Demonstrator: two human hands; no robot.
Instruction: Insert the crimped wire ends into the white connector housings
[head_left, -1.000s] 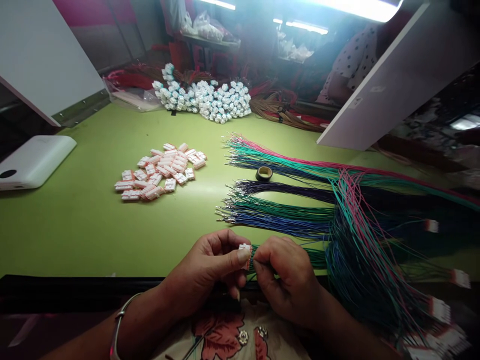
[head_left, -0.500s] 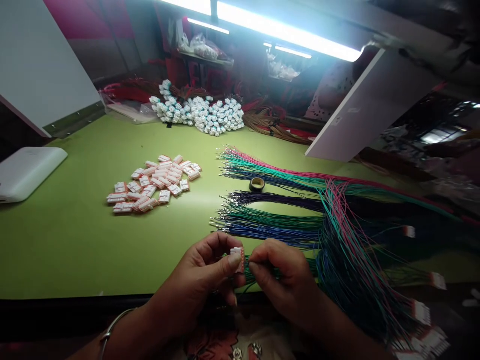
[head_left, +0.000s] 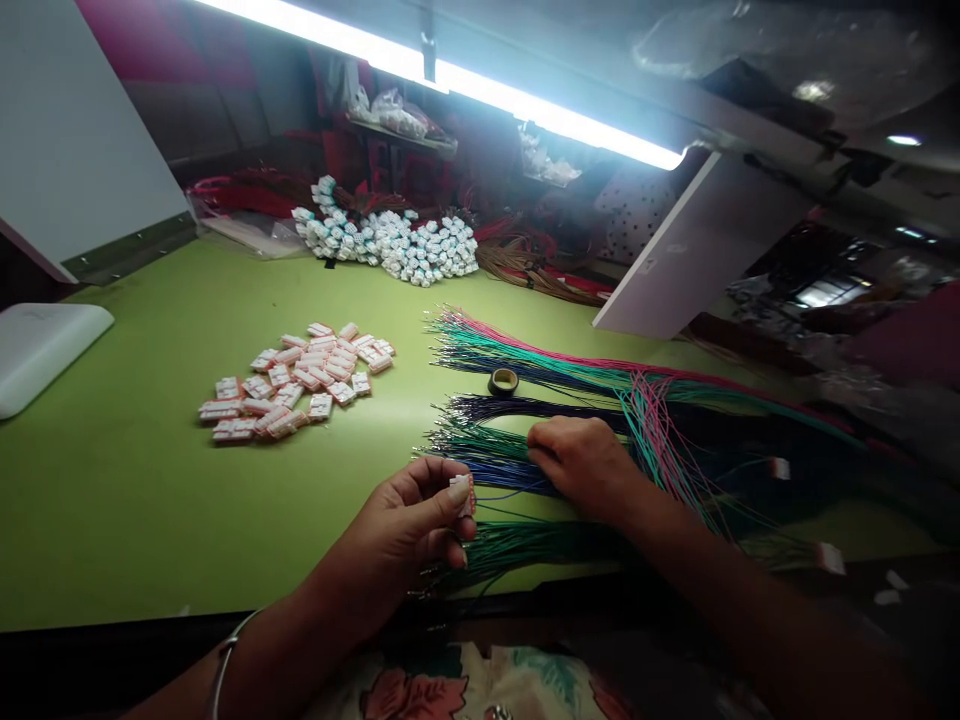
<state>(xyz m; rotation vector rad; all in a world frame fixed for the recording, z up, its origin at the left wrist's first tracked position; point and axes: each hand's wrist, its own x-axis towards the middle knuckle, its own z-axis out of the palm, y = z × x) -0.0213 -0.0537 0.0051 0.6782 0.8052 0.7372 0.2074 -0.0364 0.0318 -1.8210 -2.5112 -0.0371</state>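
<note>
Right hand (head_left: 581,465) moved onto blue wires (head_left: 499,470), left hand (head_left: 416,520) still pinching connector (head_left: 463,493)

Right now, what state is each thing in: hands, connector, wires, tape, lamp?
left hand: shut, thumb and fingers pinched on the connector.
connector: held off the table.
right hand: palm down on the blue wires, grip not visible.
blue wires: lying flat, ends fanned out.
connector pile: loose, scattered on the table.
tape roll: lying flat.
tube lamp: lit.
</note>
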